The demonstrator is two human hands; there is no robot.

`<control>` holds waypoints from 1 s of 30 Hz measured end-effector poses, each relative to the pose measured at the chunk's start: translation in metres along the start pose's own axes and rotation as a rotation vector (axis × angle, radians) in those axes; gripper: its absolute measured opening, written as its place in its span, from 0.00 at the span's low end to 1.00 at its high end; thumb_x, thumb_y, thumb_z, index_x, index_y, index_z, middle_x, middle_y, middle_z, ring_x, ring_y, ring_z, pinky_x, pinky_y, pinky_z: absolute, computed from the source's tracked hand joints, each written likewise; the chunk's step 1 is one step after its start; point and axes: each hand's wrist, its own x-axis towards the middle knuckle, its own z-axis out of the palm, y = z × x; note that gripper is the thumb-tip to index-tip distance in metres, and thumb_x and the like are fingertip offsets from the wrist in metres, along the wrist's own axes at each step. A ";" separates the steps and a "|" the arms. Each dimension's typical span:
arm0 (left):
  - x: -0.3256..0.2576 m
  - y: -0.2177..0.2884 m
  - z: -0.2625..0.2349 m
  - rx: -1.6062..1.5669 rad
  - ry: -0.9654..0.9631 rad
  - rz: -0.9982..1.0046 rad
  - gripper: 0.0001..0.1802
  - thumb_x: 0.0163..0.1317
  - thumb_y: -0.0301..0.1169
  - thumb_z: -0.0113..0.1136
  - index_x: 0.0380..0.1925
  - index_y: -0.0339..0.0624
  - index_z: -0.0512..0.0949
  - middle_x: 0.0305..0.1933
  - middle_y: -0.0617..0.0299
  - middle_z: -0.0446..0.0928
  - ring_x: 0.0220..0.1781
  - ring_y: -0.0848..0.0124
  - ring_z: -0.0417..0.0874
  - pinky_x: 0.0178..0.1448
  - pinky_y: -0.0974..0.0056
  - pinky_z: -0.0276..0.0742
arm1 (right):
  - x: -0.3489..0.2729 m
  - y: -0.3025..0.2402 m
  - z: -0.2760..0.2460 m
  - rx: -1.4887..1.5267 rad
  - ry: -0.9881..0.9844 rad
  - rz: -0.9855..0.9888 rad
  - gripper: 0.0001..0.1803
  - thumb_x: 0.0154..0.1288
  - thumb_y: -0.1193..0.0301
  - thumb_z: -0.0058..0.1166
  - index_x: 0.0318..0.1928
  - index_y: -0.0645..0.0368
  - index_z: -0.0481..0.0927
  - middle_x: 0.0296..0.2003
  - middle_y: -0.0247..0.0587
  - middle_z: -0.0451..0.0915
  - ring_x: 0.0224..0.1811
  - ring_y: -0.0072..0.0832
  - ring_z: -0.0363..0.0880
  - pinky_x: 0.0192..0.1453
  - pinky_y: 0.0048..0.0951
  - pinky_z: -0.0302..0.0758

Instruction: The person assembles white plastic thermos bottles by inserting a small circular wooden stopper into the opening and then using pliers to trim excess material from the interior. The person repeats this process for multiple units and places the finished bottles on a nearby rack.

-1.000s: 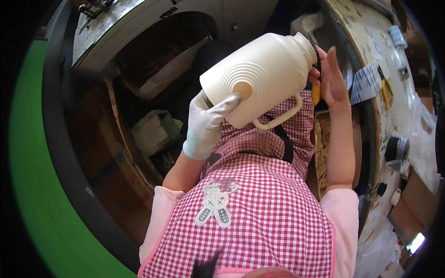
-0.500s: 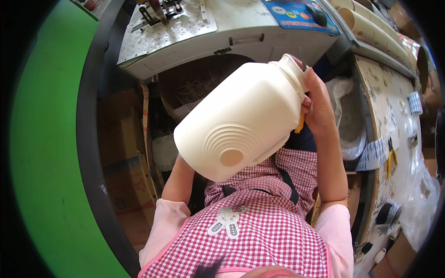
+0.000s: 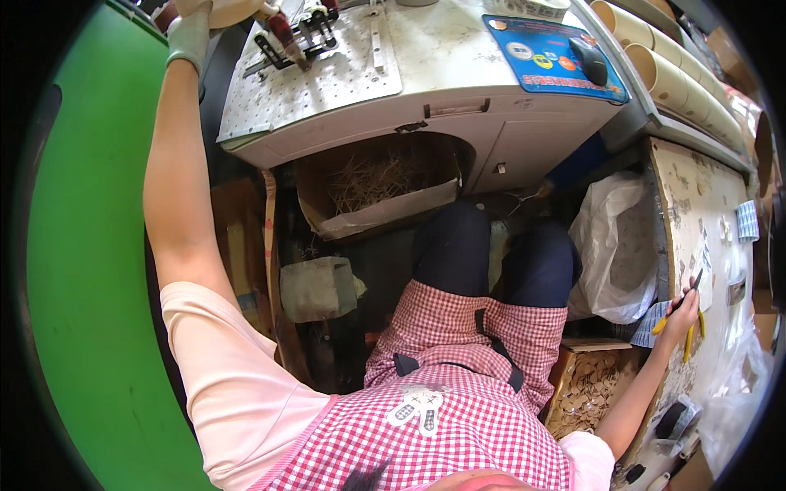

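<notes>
The left hand (image 3: 187, 42), in a pale glove, meets a cream, rounded container (image 3: 233, 10) at the upper-left edge of view. The frame crops both; grip closure and the container's long axis cannot be determined. The bare right hand (image 3: 683, 321) grips a slim, yellow-handled, dark-tipped tool (image 3: 660, 326) over the worn, pale right-hand desk (image 3: 684, 188). Tool axis: diagonal; tip up-right, handle down-left.

There's your left arm (image 3: 182, 180), long and nearly straight, gloved left hand (image 3: 190, 39) far out front-left! Your right arm (image 3: 637, 399) angles outward, bare right hand (image 3: 683, 317) curled in a grip.
</notes>
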 end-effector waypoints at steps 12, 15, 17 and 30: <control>-0.033 0.014 0.029 -0.486 -0.314 -0.257 0.27 0.66 0.42 0.65 0.56 0.31 0.81 0.53 0.52 0.84 0.50 0.63 0.88 0.54 0.58 0.86 | -0.049 0.038 -0.022 -0.064 -0.036 0.089 0.20 0.86 0.61 0.41 0.66 0.57 0.76 0.34 0.24 0.69 0.26 0.10 0.63 0.24 0.16 0.62; -0.033 0.008 0.025 -0.515 -0.435 -0.316 0.28 0.66 0.45 0.64 0.56 0.33 0.81 0.56 0.53 0.82 0.60 0.64 0.83 0.65 0.56 0.79 | -0.055 0.039 -0.013 -0.081 -0.055 0.051 0.21 0.86 0.62 0.40 0.68 0.58 0.75 0.39 0.25 0.69 0.28 0.09 0.64 0.24 0.15 0.63; -0.031 -0.001 0.025 -0.315 -0.436 -0.270 0.29 0.66 0.47 0.63 0.57 0.33 0.80 0.59 0.53 0.81 0.65 0.64 0.79 0.72 0.56 0.71 | -0.058 0.039 -0.008 -0.028 -0.076 0.050 0.22 0.86 0.63 0.40 0.70 0.58 0.74 0.40 0.25 0.69 0.29 0.09 0.64 0.24 0.15 0.64; -0.249 0.068 -0.049 -0.655 0.137 -0.143 0.17 0.76 0.28 0.54 0.60 0.28 0.76 0.56 0.49 0.83 0.56 0.62 0.85 0.64 0.58 0.83 | -0.116 0.015 -0.070 0.108 0.039 0.048 0.21 0.85 0.64 0.42 0.68 0.62 0.75 0.42 0.29 0.73 0.32 0.14 0.69 0.30 0.20 0.67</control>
